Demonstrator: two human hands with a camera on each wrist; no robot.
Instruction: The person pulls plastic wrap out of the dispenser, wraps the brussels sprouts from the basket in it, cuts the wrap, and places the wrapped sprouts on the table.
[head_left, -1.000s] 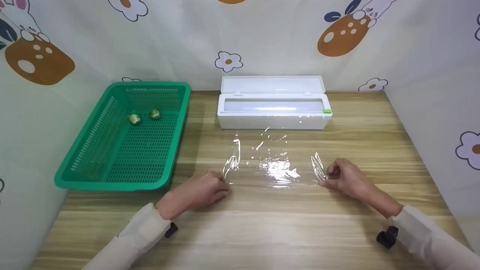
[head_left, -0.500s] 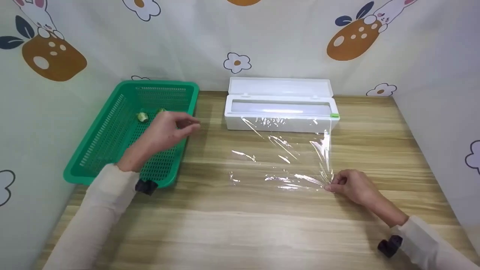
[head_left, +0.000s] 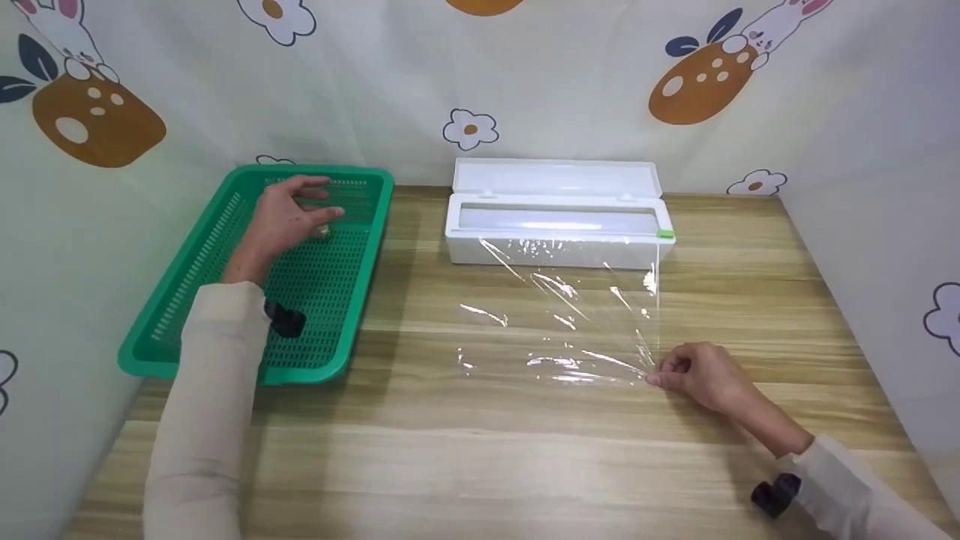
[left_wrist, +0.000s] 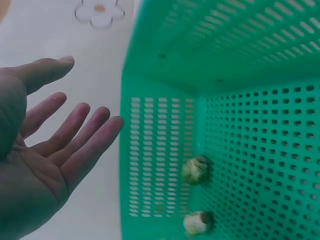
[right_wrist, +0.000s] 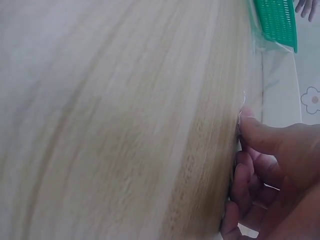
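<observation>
My left hand [head_left: 279, 221] hovers over the green plastic basket [head_left: 370, 270], thumb and fingers spread apart with nothing between them. Two small Brussels sprouts, one greener [left_wrist: 196, 170] and one showing its pale cut end [left_wrist: 198, 223], lie in the basket in the left wrist view. In the head view one sprout [head_left: 323, 232] peeks out below the left hand; the other is hidden. At the right, my right hand [head_left: 709, 376] pinches the near right corner of clear cling film [head_left: 559, 289]. The film stretches back to a white dispenser box [head_left: 459, 251].
The dispenser's lid [head_left: 555, 178] stands raised at the back, and a green slider [head_left: 665, 234] sits at its right end. Patterned cloth [head_left: 570, 90] walls in the wooden table [head_left: 480, 465] at the back and sides.
My left hand has let go of the film's left corner and moved up and left over the basket. The right hand still pinches its corner, and the film now reaches the box in diagonal creases.
</observation>
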